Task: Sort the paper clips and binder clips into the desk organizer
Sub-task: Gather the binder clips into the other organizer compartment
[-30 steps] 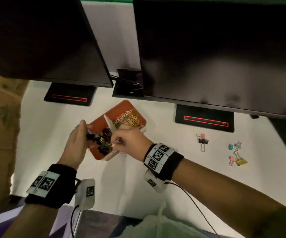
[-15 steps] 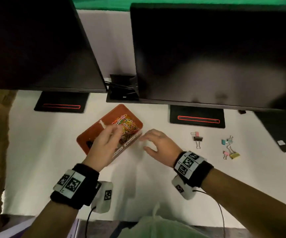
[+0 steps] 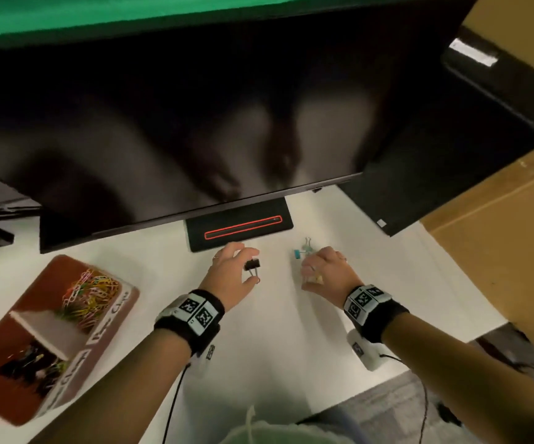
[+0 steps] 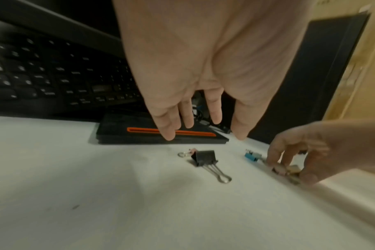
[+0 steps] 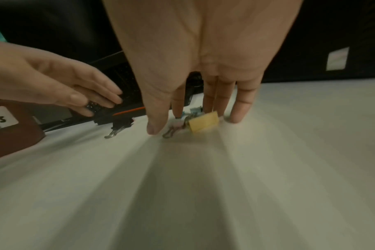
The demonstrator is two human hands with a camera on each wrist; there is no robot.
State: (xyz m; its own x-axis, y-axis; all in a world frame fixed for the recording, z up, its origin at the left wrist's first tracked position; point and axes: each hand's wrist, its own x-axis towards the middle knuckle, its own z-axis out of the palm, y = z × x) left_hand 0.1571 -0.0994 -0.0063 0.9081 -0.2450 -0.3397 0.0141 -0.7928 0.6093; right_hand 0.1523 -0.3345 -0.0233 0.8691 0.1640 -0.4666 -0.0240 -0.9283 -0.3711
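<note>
A black binder clip [image 4: 206, 158] lies on the white desk, with a small pink clip [image 4: 190, 151] just behind it. My left hand [image 4: 203, 137] hovers over the black clip [image 3: 252, 265], fingers spread and holding nothing. My right hand [image 5: 182, 121] reaches down with straight fingers onto the desk around a yellow binder clip [image 5: 203, 124] and a pink one [image 5: 176, 126], thumb on one side, fingers behind. A blue clip [image 3: 297, 254] lies just beyond. The brown organizer [image 3: 111, 318] stands at the left, with coloured paper clips [image 3: 92, 293] in one compartment and dark binder clips [image 3: 31, 363] in the other.
A large dark monitor [image 3: 195, 123] hangs over the back of the desk, its black stand base [image 3: 240, 225] just behind the clips. A keyboard [image 4: 43, 72] lies behind at the left. A cardboard wall [image 3: 499, 251] bounds the right side.
Both hands have left the organizer and moved right to the loose binder clips. The head view has swung right, so the organizer now sits at the lower left.
</note>
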